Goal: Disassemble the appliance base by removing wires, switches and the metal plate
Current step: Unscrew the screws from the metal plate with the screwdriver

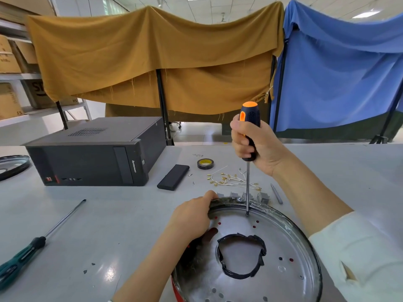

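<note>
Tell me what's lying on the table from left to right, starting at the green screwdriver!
green screwdriver → computer case → flat black box → roll of tape → white wires → grey metal bit

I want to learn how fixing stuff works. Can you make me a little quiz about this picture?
1. True or false: the right hand grips the orange-and-black screwdriver upright, its tip on the round shiny metal plate.
2. What does the left hand hold?
A. the black roll of tape
B. the rim of the metal plate
C. the green-handled screwdriver
3. Fill in: the bundle of white wires with brass terminals lies on the grey table, just ____ the plate.

Key: 1 true; 2 B; 3 beyond.
</note>
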